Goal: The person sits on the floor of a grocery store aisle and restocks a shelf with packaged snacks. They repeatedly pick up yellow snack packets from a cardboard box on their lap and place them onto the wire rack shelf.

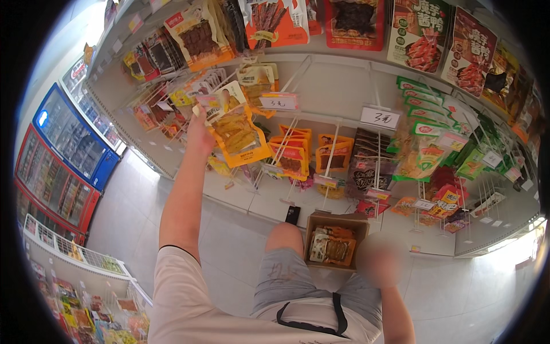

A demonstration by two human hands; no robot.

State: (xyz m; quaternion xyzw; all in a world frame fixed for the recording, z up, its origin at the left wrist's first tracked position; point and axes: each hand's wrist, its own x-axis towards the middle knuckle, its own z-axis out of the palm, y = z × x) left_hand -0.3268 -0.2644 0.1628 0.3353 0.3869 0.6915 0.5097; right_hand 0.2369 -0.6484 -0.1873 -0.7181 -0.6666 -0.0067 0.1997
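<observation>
My left hand (200, 136) reaches forward to the rack and grips the upper left edge of a yellow snack pouch (242, 136). A clear window in the pouch shows pieces of yellowish-brown food. Behind it, a similar yellow pouch (259, 83) hangs on a metal hook by a price tag (279, 102). My right hand (381, 261) is low, beside an open cardboard box (338, 219), and its fingers are smeared. Inside the box lie several snack pouches (332, 247) in white and yellow. The box stands on the floor by my knees.
Hooks with orange pouches (291, 153), dark packets (366, 157) and green packets (421, 143) project from the shelf back. Large snack bags (275, 23) hang overhead. Glass-door coolers (74, 140) stand at the far left, above a white wire rack (74, 246). A small black object (293, 215) is near my knee.
</observation>
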